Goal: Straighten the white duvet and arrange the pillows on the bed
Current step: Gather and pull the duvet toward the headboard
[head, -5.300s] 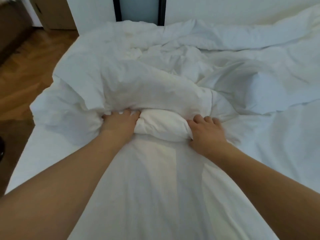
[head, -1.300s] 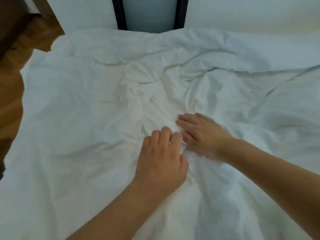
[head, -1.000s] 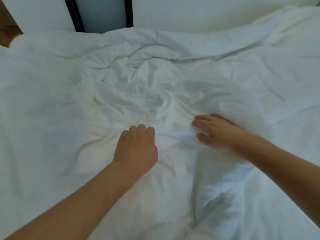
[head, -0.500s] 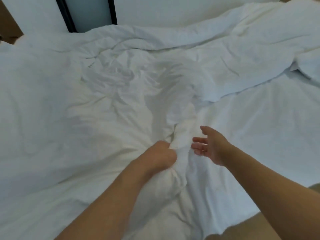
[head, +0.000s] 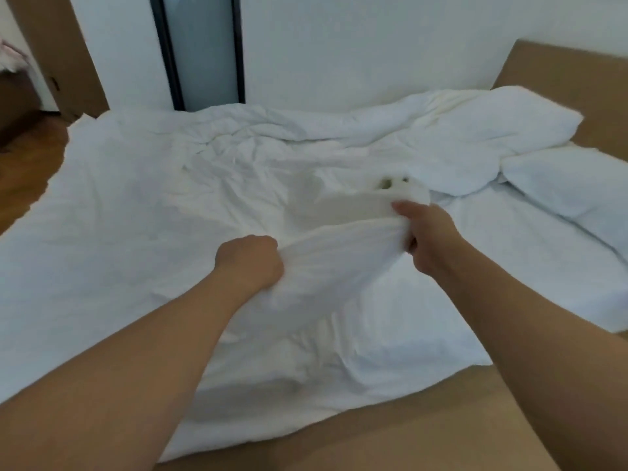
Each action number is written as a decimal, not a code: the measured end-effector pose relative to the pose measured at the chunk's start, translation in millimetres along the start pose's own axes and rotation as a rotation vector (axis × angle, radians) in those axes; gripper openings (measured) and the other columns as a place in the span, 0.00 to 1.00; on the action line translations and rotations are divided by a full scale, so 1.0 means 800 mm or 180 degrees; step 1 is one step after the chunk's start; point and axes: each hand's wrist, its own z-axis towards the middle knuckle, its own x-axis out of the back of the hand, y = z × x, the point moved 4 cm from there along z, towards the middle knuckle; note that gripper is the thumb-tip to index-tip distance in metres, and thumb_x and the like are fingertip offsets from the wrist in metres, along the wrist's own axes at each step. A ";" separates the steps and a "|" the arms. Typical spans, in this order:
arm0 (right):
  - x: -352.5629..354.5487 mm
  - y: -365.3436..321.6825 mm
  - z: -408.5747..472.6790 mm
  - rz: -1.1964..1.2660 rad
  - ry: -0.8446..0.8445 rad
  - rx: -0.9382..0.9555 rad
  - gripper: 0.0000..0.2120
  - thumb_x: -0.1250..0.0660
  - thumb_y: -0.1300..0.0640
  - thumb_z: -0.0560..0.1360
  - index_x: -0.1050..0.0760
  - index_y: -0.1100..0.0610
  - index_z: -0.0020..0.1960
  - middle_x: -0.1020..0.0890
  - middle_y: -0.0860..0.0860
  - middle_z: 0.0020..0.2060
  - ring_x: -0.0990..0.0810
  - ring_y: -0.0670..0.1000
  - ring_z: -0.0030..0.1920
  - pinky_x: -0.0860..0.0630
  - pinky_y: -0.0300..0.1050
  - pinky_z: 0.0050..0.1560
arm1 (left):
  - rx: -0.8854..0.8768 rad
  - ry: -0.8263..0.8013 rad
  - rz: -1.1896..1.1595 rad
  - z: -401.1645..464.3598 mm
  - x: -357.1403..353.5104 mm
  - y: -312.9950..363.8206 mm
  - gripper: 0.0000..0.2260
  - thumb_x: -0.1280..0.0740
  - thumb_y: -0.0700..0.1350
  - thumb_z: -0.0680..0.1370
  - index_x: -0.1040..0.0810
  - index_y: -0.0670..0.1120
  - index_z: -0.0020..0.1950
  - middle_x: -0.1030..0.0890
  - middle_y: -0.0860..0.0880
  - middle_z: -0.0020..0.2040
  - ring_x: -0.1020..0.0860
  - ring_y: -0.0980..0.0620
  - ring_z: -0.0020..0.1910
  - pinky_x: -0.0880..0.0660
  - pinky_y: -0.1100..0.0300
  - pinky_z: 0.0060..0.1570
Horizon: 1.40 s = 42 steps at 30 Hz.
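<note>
The white duvet (head: 142, 212) lies rumpled over most of the bed, with creases running toward its middle. My left hand (head: 249, 260) grips a bunched fold of it in a fist. My right hand (head: 424, 236) grips the same edge further right, and the fabric between the two hands is lifted off the bed. A white pillow (head: 564, 185) lies at the right side, partly under a heaped part of the duvet (head: 492, 130). The bare white sheet (head: 492, 266) shows right of my hands.
A brown headboard (head: 577, 79) stands at the right. The brown bed frame (head: 390, 436) runs along the near edge. A white wall with a dark-framed panel (head: 204, 52) is behind the bed. Wooden floor (head: 30, 158) shows at the left.
My right hand, open half a second ago, now grips the duvet edge. Both hands have lifted the fold. The view has swung right, showing the pillow and headboard.
</note>
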 end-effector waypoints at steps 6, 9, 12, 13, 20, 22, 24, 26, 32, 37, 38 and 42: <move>0.115 0.064 -0.024 -0.1426 -0.0562 -0.1111 0.10 0.39 0.54 0.79 0.25 0.59 0.53 0.18 0.57 0.52 0.17 0.57 0.49 0.23 0.54 0.57 | 0.0081 -0.1418 0.1315 -0.029 -0.084 0.020 0.18 0.44 0.41 0.77 0.25 0.48 0.65 0.24 0.48 0.64 0.23 0.46 0.59 0.27 0.53 0.54; 0.142 0.081 0.010 -0.1764 -0.0526 -0.1367 0.11 0.38 0.53 0.78 0.25 0.59 0.56 0.20 0.58 0.57 0.20 0.58 0.53 0.25 0.56 0.60 | -0.0100 -0.1845 0.1558 -0.015 -0.091 0.051 0.19 0.43 0.40 0.74 0.25 0.48 0.64 0.25 0.47 0.64 0.24 0.44 0.58 0.26 0.47 0.58; 0.148 0.084 0.077 -0.1796 -0.0301 -0.1227 0.08 0.37 0.53 0.77 0.25 0.58 0.51 0.22 0.58 0.57 0.22 0.58 0.53 0.26 0.55 0.57 | -0.0905 -0.0847 0.0599 0.009 -0.068 0.151 0.13 0.44 0.47 0.78 0.27 0.48 0.60 0.24 0.47 0.60 0.25 0.46 0.54 0.28 0.53 0.53; 0.144 0.083 0.102 -0.1765 -0.0246 -0.1147 0.07 0.37 0.54 0.77 0.25 0.57 0.49 0.23 0.58 0.56 0.23 0.58 0.52 0.26 0.55 0.57 | -0.1159 -0.0677 0.0187 0.011 -0.064 0.188 0.10 0.44 0.50 0.79 0.28 0.48 0.56 0.24 0.47 0.58 0.26 0.46 0.51 0.29 0.54 0.50; 0.113 0.096 0.268 -0.1846 -0.0292 -0.0952 0.07 0.36 0.56 0.78 0.27 0.56 0.54 0.25 0.55 0.51 0.25 0.57 0.51 0.27 0.51 0.54 | -0.1016 -0.0795 -0.0134 0.118 -0.155 0.306 0.36 0.37 0.63 0.74 0.43 0.43 0.74 0.33 0.43 0.64 0.30 0.41 0.60 0.31 0.51 0.52; 0.099 0.108 0.308 -0.1807 -0.0333 -0.0946 0.04 0.37 0.57 0.78 0.27 0.57 0.50 0.25 0.55 0.44 0.24 0.55 0.43 0.26 0.48 0.45 | -0.0705 -0.1064 -0.0056 0.156 -0.187 0.300 0.42 0.34 0.62 0.73 0.50 0.44 0.77 0.35 0.41 0.66 0.30 0.40 0.62 0.30 0.50 0.56; 0.078 0.123 0.339 -0.1754 -0.0300 -0.0874 0.06 0.36 0.57 0.77 0.25 0.59 0.49 0.23 0.55 0.41 0.24 0.54 0.39 0.26 0.45 0.39 | -0.0757 -0.1087 -0.0043 0.185 -0.206 0.295 0.38 0.33 0.58 0.74 0.47 0.44 0.76 0.32 0.41 0.65 0.28 0.40 0.62 0.29 0.51 0.57; 0.066 0.134 0.364 -0.1492 -0.0186 -0.0733 0.12 0.32 0.55 0.74 0.23 0.61 0.53 0.20 0.56 0.45 0.21 0.55 0.43 0.22 0.47 0.44 | -0.0965 -0.0958 -0.0205 0.202 -0.206 0.292 0.27 0.36 0.51 0.76 0.39 0.46 0.73 0.26 0.44 0.61 0.25 0.42 0.59 0.28 0.53 0.55; 0.057 0.087 0.354 -0.1214 0.0276 -0.0504 0.05 0.35 0.63 0.71 0.28 0.60 0.46 0.25 0.56 0.39 0.26 0.54 0.35 0.31 0.41 0.31 | -0.1104 -0.1446 -0.0992 0.199 -0.142 0.294 0.16 0.42 0.47 0.78 0.30 0.51 0.66 0.23 0.48 0.63 0.24 0.45 0.61 0.28 0.53 0.60; 0.176 -0.061 0.270 -0.1469 0.0950 -0.0337 0.04 0.37 0.68 0.69 0.28 0.61 0.42 0.29 0.56 0.36 0.31 0.53 0.30 0.34 0.38 0.24 | -0.1856 -0.1395 -0.1123 0.142 -0.018 0.354 0.23 0.38 0.44 0.77 0.32 0.54 0.73 0.29 0.50 0.70 0.30 0.46 0.68 0.32 0.51 0.67; 0.201 -0.093 0.245 -0.1522 0.1018 -0.0266 0.04 0.37 0.69 0.69 0.29 0.61 0.39 0.30 0.56 0.35 0.32 0.53 0.30 0.35 0.36 0.22 | -0.1927 -0.1234 -0.1103 0.127 0.004 0.366 0.23 0.37 0.43 0.77 0.33 0.53 0.73 0.29 0.50 0.71 0.30 0.46 0.68 0.32 0.51 0.66; 0.261 -0.166 0.134 -0.1212 0.1094 -0.0013 0.07 0.37 0.67 0.74 0.29 0.58 0.41 0.28 0.53 0.36 0.29 0.50 0.33 0.28 0.39 0.28 | -0.2320 -0.0310 -0.0662 0.054 0.037 0.404 0.21 0.38 0.43 0.77 0.32 0.52 0.70 0.28 0.49 0.66 0.28 0.45 0.65 0.30 0.51 0.63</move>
